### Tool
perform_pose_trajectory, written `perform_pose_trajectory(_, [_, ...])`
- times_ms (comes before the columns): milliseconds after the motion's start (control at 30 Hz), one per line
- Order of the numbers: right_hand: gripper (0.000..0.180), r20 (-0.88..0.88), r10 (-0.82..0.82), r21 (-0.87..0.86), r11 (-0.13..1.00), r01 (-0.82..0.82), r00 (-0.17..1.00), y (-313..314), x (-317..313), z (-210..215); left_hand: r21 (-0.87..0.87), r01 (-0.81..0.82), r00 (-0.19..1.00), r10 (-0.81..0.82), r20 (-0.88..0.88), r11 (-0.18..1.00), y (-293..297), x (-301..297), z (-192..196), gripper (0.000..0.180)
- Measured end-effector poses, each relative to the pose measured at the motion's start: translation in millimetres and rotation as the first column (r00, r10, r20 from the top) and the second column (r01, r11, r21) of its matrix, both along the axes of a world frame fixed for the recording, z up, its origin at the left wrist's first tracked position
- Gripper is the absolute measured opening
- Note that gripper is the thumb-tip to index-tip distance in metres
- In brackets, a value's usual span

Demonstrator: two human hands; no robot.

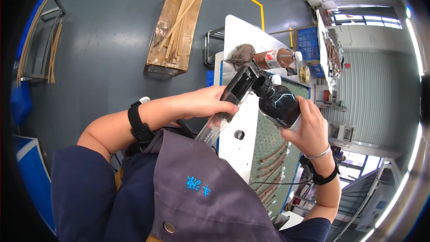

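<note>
My left hand point(207, 103) grips a clear-and-black container point(238, 85) by the white surface point(235, 159). My right hand point(310, 121) grasps a dark bottle point(278, 105), tilted, its open mouth just beside the container's black end.

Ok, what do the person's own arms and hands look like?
The left hand and right hand are ungloved. Short navy sleeves cover the upper arms. A black strap circles the left forearm; the right arm wears a silver bangle and a black band.
</note>
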State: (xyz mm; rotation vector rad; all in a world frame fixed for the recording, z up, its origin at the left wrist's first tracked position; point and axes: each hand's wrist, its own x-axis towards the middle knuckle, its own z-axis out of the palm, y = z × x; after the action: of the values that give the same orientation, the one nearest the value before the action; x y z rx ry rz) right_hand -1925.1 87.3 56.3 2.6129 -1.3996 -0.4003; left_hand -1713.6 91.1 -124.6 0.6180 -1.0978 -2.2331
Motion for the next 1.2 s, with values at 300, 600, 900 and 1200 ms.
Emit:
perform_pose_trajectory(300, [0.061, -0.040, 0.002, -0.008, 1.000, -0.003, 0.999, 1.5, 2.2, 0.2, -0.001, 0.019, 1.000, -0.019, 0.024, 1.000, -1.0, 0.5, 1.3, 0.021])
perform_pose_trajectory(600, [0.061, -0.037, 0.017, -0.026, 1.000, -0.018, 0.999, 2.3, 2.6, -0.1, -0.005, 0.009, 1.000, -0.009, 0.029, 1.000, 0.7, -0.4, 1.2, 0.021])
perform_pose_trajectory(900, [0.060, -0.029, 0.009, -0.026, 1.000, -0.010, 1.000, 2.3, 1.7, 0.6, -0.008, 0.014, 0.999, -0.014, 0.034, 1.000, 1.3, -1.9, 1.2, 0.022])
perform_pose_trajectory(1200, [0.061, -0.033, 0.002, -0.048, 0.999, -0.004, 0.999, 3.0, 2.0, 3.7, 0.020, 0.002, 1.000, -0.003, 0.026, 1.000, 2.4, -2.7, 0.2, 0.021])
